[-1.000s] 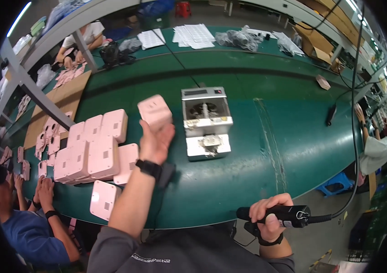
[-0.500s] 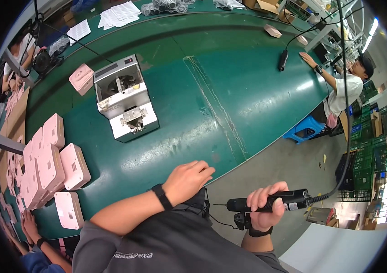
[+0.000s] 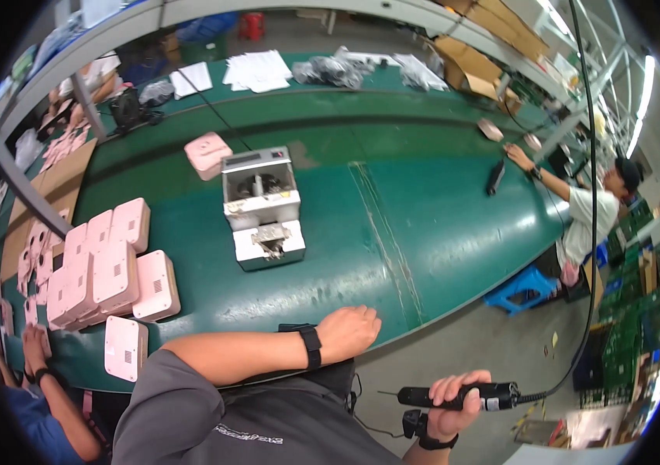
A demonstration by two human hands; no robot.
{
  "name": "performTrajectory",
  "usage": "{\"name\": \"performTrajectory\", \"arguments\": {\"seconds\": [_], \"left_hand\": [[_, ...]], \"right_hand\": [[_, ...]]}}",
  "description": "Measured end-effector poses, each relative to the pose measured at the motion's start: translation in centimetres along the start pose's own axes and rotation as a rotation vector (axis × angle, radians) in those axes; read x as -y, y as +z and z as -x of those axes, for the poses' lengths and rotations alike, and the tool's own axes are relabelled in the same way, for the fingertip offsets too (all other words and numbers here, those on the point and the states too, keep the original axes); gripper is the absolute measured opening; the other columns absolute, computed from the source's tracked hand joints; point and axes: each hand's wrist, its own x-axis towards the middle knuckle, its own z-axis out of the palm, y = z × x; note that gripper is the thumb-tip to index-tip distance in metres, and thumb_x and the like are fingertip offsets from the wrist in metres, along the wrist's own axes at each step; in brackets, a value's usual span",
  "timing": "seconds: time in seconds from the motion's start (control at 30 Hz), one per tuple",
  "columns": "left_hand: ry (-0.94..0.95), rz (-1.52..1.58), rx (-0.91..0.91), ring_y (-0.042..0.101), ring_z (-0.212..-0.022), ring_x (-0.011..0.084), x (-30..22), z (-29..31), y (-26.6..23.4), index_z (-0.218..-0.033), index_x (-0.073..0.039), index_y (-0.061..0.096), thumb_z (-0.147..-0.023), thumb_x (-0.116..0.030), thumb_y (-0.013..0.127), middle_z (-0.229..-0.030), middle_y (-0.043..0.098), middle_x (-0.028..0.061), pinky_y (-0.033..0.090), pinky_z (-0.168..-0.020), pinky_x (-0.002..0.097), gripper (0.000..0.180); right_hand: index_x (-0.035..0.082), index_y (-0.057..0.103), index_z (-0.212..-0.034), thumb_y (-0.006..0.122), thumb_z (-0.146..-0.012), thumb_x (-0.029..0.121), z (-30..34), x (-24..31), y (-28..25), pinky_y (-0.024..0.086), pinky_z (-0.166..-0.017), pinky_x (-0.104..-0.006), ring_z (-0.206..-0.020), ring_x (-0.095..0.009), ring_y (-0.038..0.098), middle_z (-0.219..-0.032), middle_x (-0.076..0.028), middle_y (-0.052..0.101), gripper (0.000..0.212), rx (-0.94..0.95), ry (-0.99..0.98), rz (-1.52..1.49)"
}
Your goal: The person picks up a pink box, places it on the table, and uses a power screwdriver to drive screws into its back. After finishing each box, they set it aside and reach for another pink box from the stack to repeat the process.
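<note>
My right hand [image 3: 456, 407] is wrapped round a black electric screwdriver [image 3: 417, 397], held out past the table's edge over the floor. Its thin bit points left and a black cable [image 3: 590, 310] rises from its back end. My left hand [image 3: 349, 333] rests at the near edge of the green table [image 3: 330, 263], loosely curled, with nothing visible in it. Beyond it stands a white and grey screw feeder [image 3: 264, 209]. To the left is a stack of pink plastic housings [image 3: 115, 271]. A single pink housing [image 3: 126, 346] lies nearer me, apart from the stack.
Behind the feeder sits another pink housing [image 3: 207, 155]. A co-worker [image 3: 590, 209] reaches onto the table's right end, near a second black screwdriver [image 3: 496, 178]. At lower left are another person's hands [image 3: 35, 349]. A blue stool [image 3: 522, 290] stands at right; paper sheets [image 3: 257, 71] lie at the back.
The view has tilted up and shifted, showing more of the far side. My right hand, with the screwdriver, is lower in view. My left hand stays by the table's edge.
</note>
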Motion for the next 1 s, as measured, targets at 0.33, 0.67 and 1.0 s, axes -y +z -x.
{"name": "performTrajectory", "arguments": {"seconds": [0.33, 0.67, 1.0], "left_hand": [[-0.575, -0.079, -0.725, 0.064, -0.076, 0.0322, 13.7, 2.8, -15.0, -0.099, -0.003, 0.062, -0.09, -0.008, 0.06, -0.084, 0.063, 0.0144, 0.053, -0.065, 0.0374, 0.011], [-1.198, -0.33, -0.826, 0.06, -0.107, 0.0337, 3.1, 23.6, -16.0, -0.121, 0.002, 0.059, -0.072, -0.008, 0.079, -0.118, 0.059, 0.0196, 0.048, -0.09, 0.0389, 0.054], [-1.513, -0.296, -0.473, 0.048, -0.12, 0.0444, -3.2, 35.9, -11.1, -0.129, -0.007, 0.056, -0.057, -0.021, 0.087, -0.139, 0.038, 0.0264, 0.042, -0.101, 0.0482, 0.08]], "right_hand": [[0.009, 0.043, -0.101, 0.058, -0.092, 0.033, -4.6, -2.7, 4.4, 0.044, -0.047, -0.0316, -0.046, -0.016, 0.046, -0.064, -0.004, 0.048, 0.03, 0.138, 0.113, 0.041], [0.008, 0.044, -0.103, 0.065, -0.089, 0.03, -10.3, -7.5, 9.5, 0.047, -0.052, -0.0333, -0.049, -0.017, 0.051, -0.064, -0.005, 0.049, 0.034, 0.439, 0.283, -0.028], [0.006, 0.046, -0.103, 0.064, -0.086, 0.007, -10.2, -12.9, 15.1, 0.049, -0.062, -0.0331, -0.06, -0.017, 0.055, -0.073, -0.006, 0.053, 0.025, 0.503, 0.177, 0.096]]}}
